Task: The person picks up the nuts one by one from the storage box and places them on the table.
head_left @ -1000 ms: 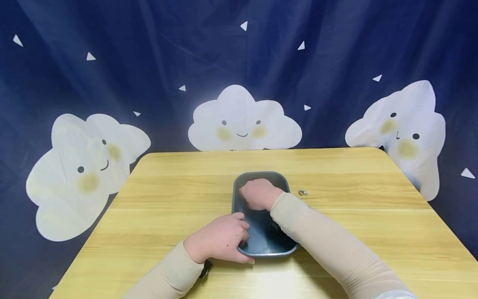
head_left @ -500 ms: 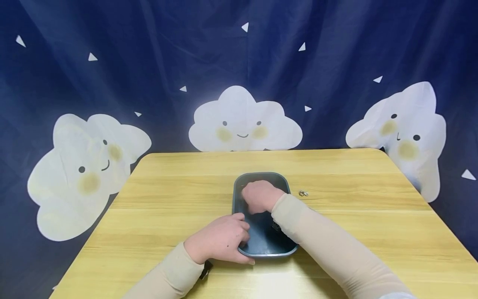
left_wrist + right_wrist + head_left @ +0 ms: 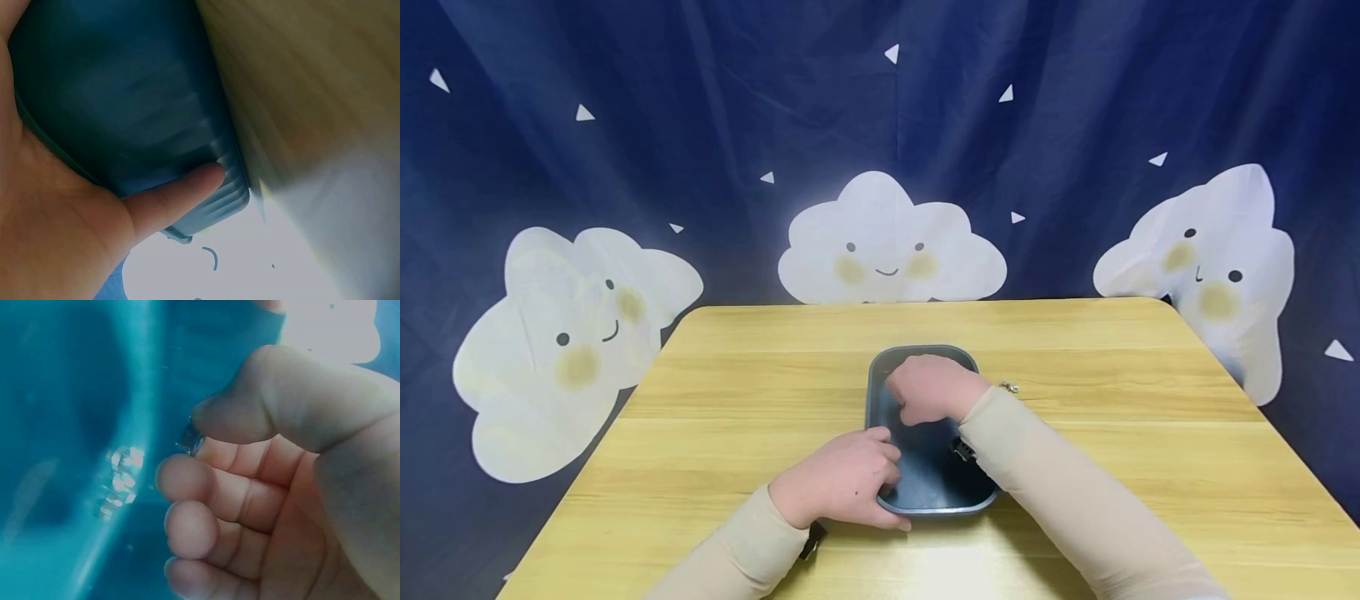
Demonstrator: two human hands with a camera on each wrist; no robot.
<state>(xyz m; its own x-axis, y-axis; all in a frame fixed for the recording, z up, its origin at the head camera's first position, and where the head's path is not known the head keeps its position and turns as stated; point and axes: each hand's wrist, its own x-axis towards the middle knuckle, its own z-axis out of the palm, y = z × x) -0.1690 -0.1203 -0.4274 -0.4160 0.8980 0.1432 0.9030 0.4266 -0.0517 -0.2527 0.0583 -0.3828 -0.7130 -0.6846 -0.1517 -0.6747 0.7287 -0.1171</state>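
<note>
A dark blue-grey plastic box (image 3: 925, 483) with rounded corners stands on the wooden table. My left hand (image 3: 846, 479) grips its near left wall, fingers over the rim; the left wrist view has the thumb (image 3: 181, 195) against the ribbed outside. Inside the far part of the box is my right hand (image 3: 934, 390). In the right wrist view it pinches a small shiny metal nut (image 3: 190, 437) between thumb and forefinger, the other fingers curled. Several more small metal pieces (image 3: 122, 481) lie by the box's wall in that view, too blurred to tell apart.
Small metal nuts (image 3: 1010, 387) lie on the table (image 3: 760, 367) just right of the box, partly behind the right sleeve (image 3: 1060, 467). A dark blue curtain (image 3: 722, 125) with white clouds hangs behind the table's far edge.
My right hand has shifted a little to the right and up inside the box, and its sleeve now covers part of the nuts on the table. The left hand and box have stayed put.
</note>
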